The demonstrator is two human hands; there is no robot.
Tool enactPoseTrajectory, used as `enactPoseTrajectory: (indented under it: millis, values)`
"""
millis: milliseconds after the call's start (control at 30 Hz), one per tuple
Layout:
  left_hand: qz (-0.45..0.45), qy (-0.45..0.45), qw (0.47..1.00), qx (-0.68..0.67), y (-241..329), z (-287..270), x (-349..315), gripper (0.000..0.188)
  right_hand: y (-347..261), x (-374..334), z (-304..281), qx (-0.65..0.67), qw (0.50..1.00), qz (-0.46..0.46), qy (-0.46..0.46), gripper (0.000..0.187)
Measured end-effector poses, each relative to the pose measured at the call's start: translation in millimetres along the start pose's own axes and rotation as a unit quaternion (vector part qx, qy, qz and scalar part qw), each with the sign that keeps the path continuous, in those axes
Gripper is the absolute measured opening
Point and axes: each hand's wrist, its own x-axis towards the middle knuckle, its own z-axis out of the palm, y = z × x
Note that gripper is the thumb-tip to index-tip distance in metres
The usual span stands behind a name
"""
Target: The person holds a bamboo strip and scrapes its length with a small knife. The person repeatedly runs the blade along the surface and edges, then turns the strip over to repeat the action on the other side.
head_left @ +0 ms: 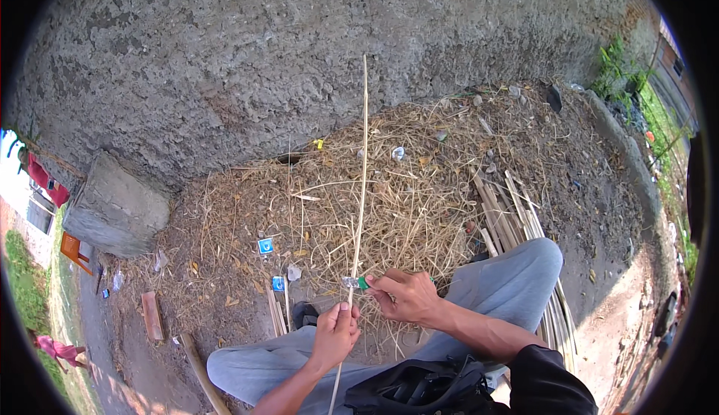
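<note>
A long, thin, pale bamboo-like strip runs upright through the middle of the view, its far tip in front of the wall. My left hand is closed around the strip near its lower end, thumb along it. Just above, my right hand is closed on a small green-handled tool. Its shiny metal head lies against the strip; the exact kind of tool is too small to make out. Below my left hand the strip passes down between my legs.
Pale shavings cover the ground. Bundled strips lie by my right knee, more strips by my left leg. A rough wall rises ahead, with a concrete block, a brick and a pole to the left.
</note>
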Motion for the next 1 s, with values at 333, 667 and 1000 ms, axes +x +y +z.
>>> enactPoseTrajectory:
  millis: [333,667,1000]
  values:
    - [-0.093,-0.070,0.993,-0.026,-8.5,12.4,-20.4,0.029,35.1,23.3,-26.3,0.013,0.991,0.130,0.043,0.011]
    - [-0.056,-0.078,0.995,0.032,1.1,2.7,-24.2,0.032,37.9,27.9,-29.6,0.002,0.988,0.135,0.078,0.009]
    - [-0.106,-0.034,0.992,0.054,23.8,-5.6,-32.6,0.032,45.0,31.1,-14.4,0.007,0.992,0.102,0.077,0.011]
